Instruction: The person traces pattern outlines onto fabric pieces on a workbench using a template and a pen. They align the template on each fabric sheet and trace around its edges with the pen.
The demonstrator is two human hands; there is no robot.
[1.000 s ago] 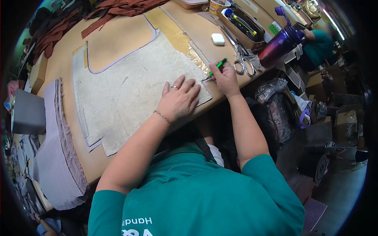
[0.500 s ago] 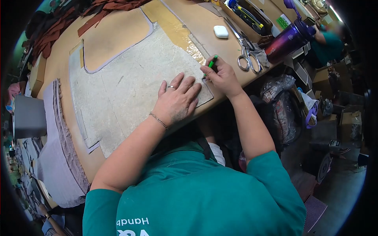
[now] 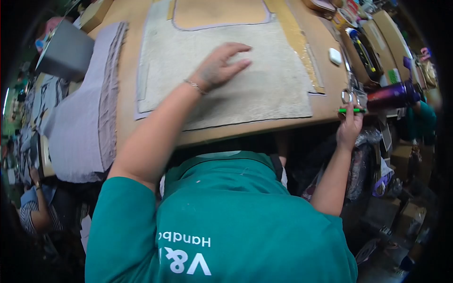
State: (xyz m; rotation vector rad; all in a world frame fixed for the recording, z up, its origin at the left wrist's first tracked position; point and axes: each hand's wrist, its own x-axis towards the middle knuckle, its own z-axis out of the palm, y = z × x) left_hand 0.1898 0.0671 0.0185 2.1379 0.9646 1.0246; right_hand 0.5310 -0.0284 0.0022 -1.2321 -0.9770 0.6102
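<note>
A large pale grey-white pattern piece (image 3: 264, 89) lies on the tan table (image 3: 325, 106), with a U-shaped cutout at its far side and lilac material showing along its edges. My left hand (image 3: 218, 66) hovers over the piece, thumb and fingers apart, holding nothing. To the right, at the table's front edge, my right hand (image 3: 349, 127) pinches a green pen (image 3: 352, 111), held crosswise. Scissors (image 3: 350, 94) lie just beyond the pen. A strip of yellow tape (image 3: 295, 40) runs along the piece's right side.
Stacked lilac fabric (image 3: 85, 122) hangs over the table's left edge, near a grey box (image 3: 66, 52). A white case (image 3: 335, 56), a box of tools (image 3: 362, 54) and a purple bottle (image 3: 394, 95) are at the right. People (image 3: 35, 207) are at both sides.
My left hand has lifted off the pattern piece. My right hand has moved right, off the piece's corner, with the pen. The view has turned, and the piece's front edge now runs nearly level.
</note>
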